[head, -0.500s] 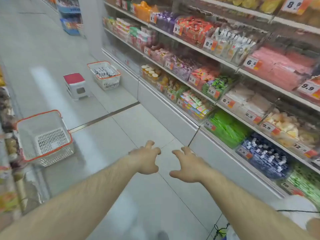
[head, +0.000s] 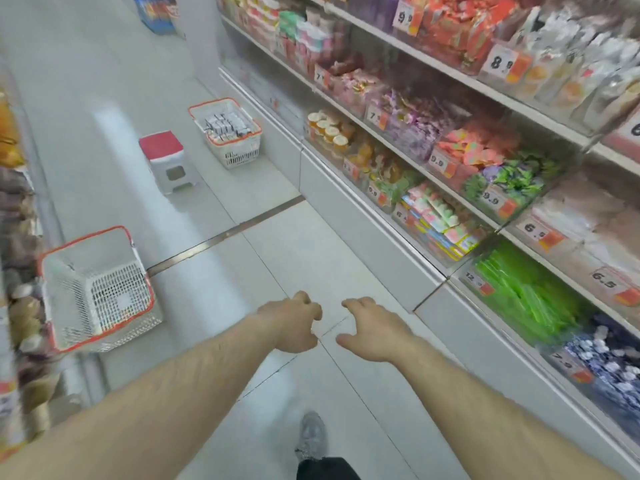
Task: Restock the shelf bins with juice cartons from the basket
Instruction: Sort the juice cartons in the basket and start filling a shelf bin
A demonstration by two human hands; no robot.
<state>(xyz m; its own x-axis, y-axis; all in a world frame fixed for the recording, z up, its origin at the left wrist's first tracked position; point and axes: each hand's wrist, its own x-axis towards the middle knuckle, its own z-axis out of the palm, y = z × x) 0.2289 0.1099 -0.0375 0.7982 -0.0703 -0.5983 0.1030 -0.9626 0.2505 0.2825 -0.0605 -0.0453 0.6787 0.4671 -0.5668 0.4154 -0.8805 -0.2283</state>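
A white basket with a red rim [head: 227, 147] stands on the floor further down the aisle, against the shelf base, and holds several small cartons [head: 225, 125]. Clear shelf bins [head: 408, 188] of packaged goods run along the right side. My left hand [head: 294, 323] and my right hand [head: 370, 332] are stretched out side by side over the floor tiles, fingers loosely curled, holding nothing. Both hands are far short of the carton basket.
An empty white basket with a red rim [head: 62, 258] sits at the left by the opposite shelf. A small stool with a red seat [head: 166, 161] stands left of the carton basket. A metal floor strip [head: 221, 237] crosses the aisle. My shoe [head: 311, 436] shows at the bottom.
The view has moved forward along the aisle, so the baskets and stool appear closer. My hands have stayed out in front, with fingers curled a little more.
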